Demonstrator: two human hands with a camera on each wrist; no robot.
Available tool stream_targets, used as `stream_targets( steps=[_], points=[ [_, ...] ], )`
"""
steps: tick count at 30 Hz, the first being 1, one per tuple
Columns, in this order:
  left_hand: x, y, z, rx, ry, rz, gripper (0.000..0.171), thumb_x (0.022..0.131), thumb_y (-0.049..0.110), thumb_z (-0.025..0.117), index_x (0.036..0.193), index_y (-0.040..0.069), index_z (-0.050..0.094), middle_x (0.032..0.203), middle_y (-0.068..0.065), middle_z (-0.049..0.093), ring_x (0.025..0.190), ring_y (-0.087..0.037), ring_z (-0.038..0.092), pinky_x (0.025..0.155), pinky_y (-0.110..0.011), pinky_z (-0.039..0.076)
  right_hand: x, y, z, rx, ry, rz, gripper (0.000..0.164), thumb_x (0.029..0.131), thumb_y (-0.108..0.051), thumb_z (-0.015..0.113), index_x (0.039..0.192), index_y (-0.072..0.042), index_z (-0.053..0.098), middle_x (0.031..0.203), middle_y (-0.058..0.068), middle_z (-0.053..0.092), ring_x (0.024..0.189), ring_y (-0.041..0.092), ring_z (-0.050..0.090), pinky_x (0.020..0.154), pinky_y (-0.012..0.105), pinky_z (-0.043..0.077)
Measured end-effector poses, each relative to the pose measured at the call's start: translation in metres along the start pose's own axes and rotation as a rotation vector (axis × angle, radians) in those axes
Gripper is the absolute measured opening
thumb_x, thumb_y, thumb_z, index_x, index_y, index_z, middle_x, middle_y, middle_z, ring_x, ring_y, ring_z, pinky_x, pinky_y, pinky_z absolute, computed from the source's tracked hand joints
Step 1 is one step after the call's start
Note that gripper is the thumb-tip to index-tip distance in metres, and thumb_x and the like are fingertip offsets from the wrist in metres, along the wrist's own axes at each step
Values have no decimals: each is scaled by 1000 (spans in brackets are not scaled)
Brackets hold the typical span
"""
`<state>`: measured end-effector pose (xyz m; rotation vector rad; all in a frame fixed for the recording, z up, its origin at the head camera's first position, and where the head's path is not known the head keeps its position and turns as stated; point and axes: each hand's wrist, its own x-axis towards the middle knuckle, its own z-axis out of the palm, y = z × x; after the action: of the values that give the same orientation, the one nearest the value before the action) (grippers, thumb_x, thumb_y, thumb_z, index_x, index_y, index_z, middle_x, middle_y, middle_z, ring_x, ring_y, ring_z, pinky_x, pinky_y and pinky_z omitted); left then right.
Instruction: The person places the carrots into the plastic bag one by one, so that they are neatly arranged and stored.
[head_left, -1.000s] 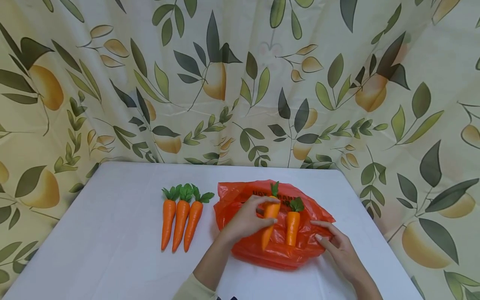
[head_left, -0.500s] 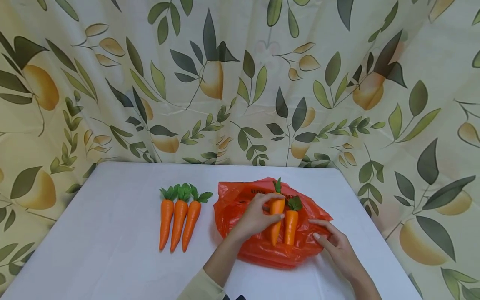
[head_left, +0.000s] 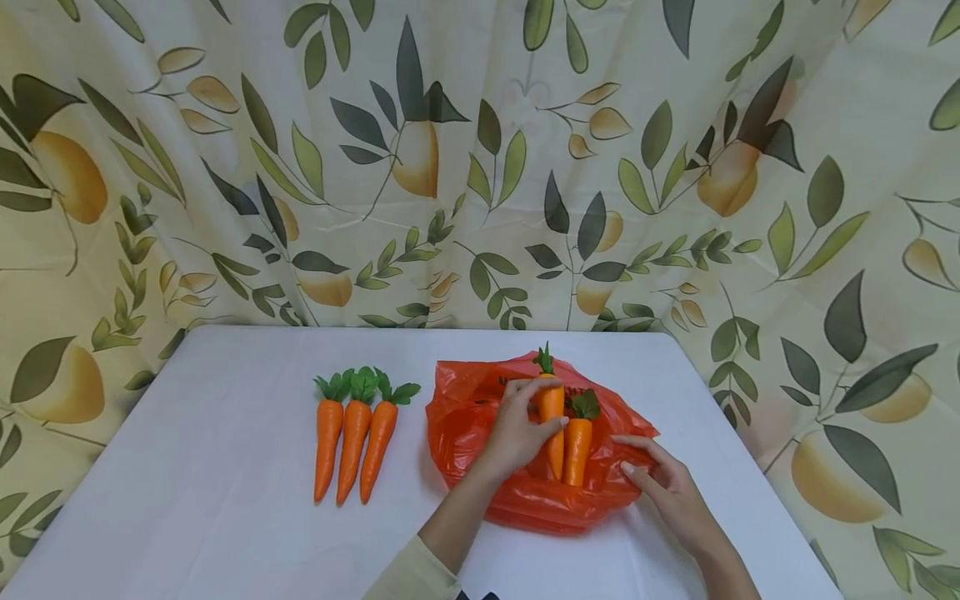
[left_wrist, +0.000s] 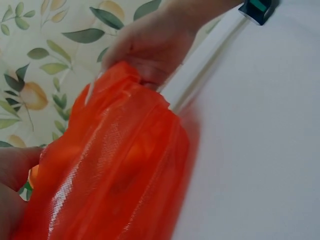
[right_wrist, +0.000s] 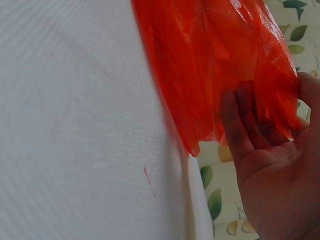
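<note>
A red plastic bag (head_left: pixel 463 433) with dark lettering lies on the table, its mouth held apart. In the head view my left hand (head_left: pixel 514 427) pinches an orange carrot (head_left: pixel 552 406) between thumb and fingers, leafy top pointing away. Right beside it in the bag's opening is a second carrot (head_left: pixel 577 450). My right hand (head_left: pixel 670 490) grips the bag's right edge, thumb on one side and fingers on the other, as the right wrist view shows of that hand (right_wrist: pixel 275 175). From the left wrist, the bag (left_wrist: pixel 115 165) hides most of the carrots.
Three more carrots with green tops lie side by side left of the bag: a left one (head_left: pixel 327 450), a middle one (head_left: pixel 352 450) and a right one (head_left: pixel 378 442). The white table (head_left: pixel 187 467) ends at a leaf-and-fruit patterned curtain (head_left: pixel 480 192).
My left hand has carried its carrot rightward and slightly away, up against the carrot in the bag. My right hand keeps its grip on the bag's edge.
</note>
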<state>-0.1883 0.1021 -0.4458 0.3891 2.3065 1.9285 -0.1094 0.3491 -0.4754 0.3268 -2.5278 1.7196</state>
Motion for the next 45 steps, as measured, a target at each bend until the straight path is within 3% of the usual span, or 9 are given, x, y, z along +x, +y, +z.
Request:
stream_targets(
  steps=[7,17,21,30,34,37,45],
  points=[
    [-5,-7,2,41,-22,6,47,92,7,80,133,25,67,132,-3,45,107,-24,55,79,-32,59,2,0,2,3,-6,-1,34,107,-10,55,139,3,57,138,24,54,111,9,58,86,27,57],
    [-11,-6,5,110,-146,-89,45,90,11,82,124,36,68,126,1,49,105,-22,56,78,-36,61,0,-1,2,9,-3,15,35,108,-12,56,140,1,56,142,17,54,119,6,53,89,26,55],
    [-8,-7,5,102,-153,-109,46,89,10,83,123,37,69,125,1,51,105,-22,56,77,-36,61,0,-1,3,6,-2,18,35,107,-12,56,140,2,56,143,14,54,120,5,53,89,26,55],
    [0,-14,3,58,-161,-146,43,89,2,81,124,26,71,127,-5,54,101,-24,56,79,-40,61,2,0,2,9,-7,15,35,107,-11,56,140,3,56,141,19,54,116,8,55,86,28,57],
    [1,-19,4,34,-165,-158,42,89,1,80,123,25,72,131,-6,55,100,-24,57,79,-40,61,1,0,2,17,-9,20,34,107,-10,56,139,1,57,140,15,56,114,8,56,86,28,57],
    [1,-24,5,22,-174,-157,42,90,-1,79,122,25,73,124,-4,54,97,-24,56,77,-37,60,1,1,2,16,-4,25,33,107,-10,56,139,-1,59,140,11,56,115,7,56,86,28,57],
    [1,-30,5,20,-174,-146,44,90,-1,78,127,23,73,121,-1,53,102,-24,56,81,-37,59,2,0,2,5,-5,14,35,107,-11,56,138,4,57,140,24,54,119,5,53,90,25,55]
  ],
)
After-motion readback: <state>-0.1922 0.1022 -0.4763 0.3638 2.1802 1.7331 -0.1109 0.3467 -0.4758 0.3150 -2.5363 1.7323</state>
